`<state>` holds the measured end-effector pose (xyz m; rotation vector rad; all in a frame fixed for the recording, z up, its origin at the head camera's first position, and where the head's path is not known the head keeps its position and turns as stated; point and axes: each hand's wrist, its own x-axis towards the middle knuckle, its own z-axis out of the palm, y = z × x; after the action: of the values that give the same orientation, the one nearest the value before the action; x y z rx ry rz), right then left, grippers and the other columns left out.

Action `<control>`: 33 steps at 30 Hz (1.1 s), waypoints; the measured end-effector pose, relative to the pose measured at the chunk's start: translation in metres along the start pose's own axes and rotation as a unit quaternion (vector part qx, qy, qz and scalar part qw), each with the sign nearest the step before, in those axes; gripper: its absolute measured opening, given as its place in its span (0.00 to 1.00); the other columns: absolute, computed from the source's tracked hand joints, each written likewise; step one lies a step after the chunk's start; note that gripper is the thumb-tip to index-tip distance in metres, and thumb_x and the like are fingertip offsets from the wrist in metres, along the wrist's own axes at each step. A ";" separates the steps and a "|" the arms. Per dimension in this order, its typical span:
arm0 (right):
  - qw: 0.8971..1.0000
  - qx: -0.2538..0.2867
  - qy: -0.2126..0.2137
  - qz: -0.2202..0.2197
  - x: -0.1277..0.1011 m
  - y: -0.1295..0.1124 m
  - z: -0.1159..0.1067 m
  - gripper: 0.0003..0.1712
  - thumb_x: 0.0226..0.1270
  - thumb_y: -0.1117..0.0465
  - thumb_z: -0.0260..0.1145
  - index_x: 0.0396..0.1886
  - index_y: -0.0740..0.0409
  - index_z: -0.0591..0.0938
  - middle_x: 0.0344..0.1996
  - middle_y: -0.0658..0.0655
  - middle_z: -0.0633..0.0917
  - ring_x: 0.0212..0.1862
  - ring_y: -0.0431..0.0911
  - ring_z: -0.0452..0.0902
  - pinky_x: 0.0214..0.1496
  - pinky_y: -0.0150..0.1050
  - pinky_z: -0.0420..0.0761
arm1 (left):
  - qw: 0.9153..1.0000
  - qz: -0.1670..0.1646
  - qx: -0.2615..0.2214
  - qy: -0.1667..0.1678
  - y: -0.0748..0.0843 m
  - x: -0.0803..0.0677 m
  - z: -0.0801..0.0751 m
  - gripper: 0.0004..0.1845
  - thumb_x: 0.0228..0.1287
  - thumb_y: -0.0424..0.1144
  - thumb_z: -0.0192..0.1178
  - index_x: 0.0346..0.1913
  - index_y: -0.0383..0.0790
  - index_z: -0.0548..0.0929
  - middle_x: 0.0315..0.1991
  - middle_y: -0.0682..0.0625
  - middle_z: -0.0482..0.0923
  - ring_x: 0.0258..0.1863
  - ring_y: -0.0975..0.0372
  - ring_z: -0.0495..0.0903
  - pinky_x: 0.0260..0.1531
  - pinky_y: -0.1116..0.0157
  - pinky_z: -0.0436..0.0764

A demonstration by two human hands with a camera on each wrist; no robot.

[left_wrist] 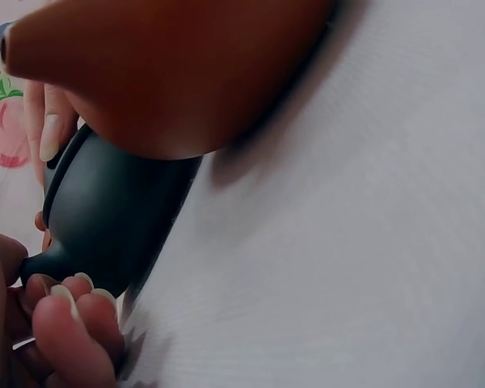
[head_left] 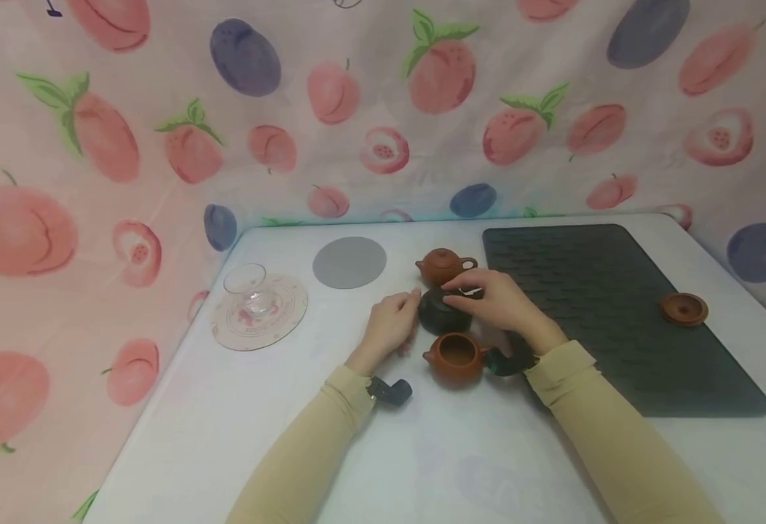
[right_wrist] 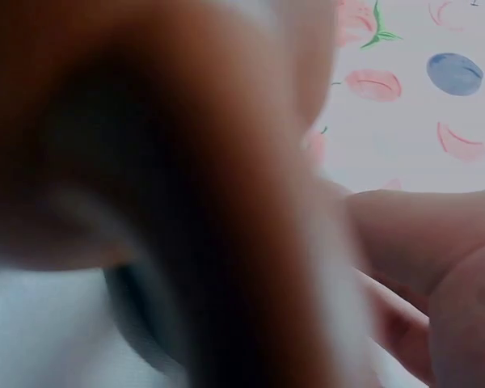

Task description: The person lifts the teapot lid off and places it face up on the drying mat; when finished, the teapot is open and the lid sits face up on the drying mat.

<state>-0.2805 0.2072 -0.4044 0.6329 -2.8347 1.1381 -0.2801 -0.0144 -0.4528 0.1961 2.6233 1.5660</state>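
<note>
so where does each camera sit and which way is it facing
Head: above the white table, looking forward and down at both hands around the dark teapot; both sleeves show.
Left wrist: low by the left hand, facing the dark teapot's side and a brown teapot; fingertips show.
Right wrist: close behind the right hand, blurred, facing the peach cloth.
Head and left wrist views share the dark teapot.

A makeshift home tea corner: white table (head_left: 239, 437) backed by a fruit-print cloth (head_left: 127, 145), small clay teapots (head_left: 445, 266).
</note>
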 end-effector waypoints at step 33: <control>0.999 -0.029 0.030 -0.003 0.000 -0.001 0.002 0.12 0.69 0.56 0.74 0.51 0.48 0.90 0.49 0.50 0.88 0.55 0.50 0.81 0.54 0.52 0.83 | 1.000 -0.004 0.006 -0.004 0.000 -0.002 -0.001 0.29 0.81 0.60 0.42 0.27 0.42 0.75 0.15 0.48 0.74 0.09 0.59 0.73 0.10 0.64 0.75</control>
<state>-0.2795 0.2047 -0.4054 0.5934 -2.8026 1.0500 -0.2785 -0.0154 -0.4519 0.1908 2.6247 1.5438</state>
